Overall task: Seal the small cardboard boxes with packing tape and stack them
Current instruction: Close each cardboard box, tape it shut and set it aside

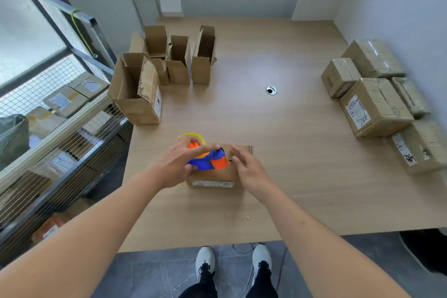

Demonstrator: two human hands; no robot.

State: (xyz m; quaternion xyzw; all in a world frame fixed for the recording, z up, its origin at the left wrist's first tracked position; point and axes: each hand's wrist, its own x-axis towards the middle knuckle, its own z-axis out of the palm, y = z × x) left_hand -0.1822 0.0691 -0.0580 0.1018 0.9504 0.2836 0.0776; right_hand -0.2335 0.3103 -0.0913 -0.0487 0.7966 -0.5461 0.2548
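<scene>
Two hands were down over one small cardboard box (pixel 215 174) at the near middle of the counter (pixel 278 152). We saw the left hand (pixel 177 164) curled round a blue-and-orange tape dispenser (pixel 209 159), index finger stretched out along its top, the tool resting on the box lid with its yellow-rimmed tape roll (pixel 193 136) poking out behind the knuckles. The right hand (pixel 246 168) held nothing; its fingers (pixel 238 152) lay fairly straight and relaxed against the right edge of the box top, just beside the dispenser's orange nose. So the box sat directly under and between both hands, its labelled front face turned toward us.

On to the count. At the far left of the counter we made out five open boxes (pixel 179 60) standing upright with flaps up: a big one (pixel 137 89) nearest the edge and four narrower ones clustered behind it, one partly hidden. Along the right side sat the taped boxes (pixel 375 106), packed close together and touching; we counted six, though the ones at the wall were blurred. One round cable port (pixel 271 90) showed in the counter between the two groups. Left of the counter stood a wire cage (pixel 55 113) holding more parcels, too jumbled to number. Two white shoes (pixel 205 261) stood on the grey floor below.
</scene>
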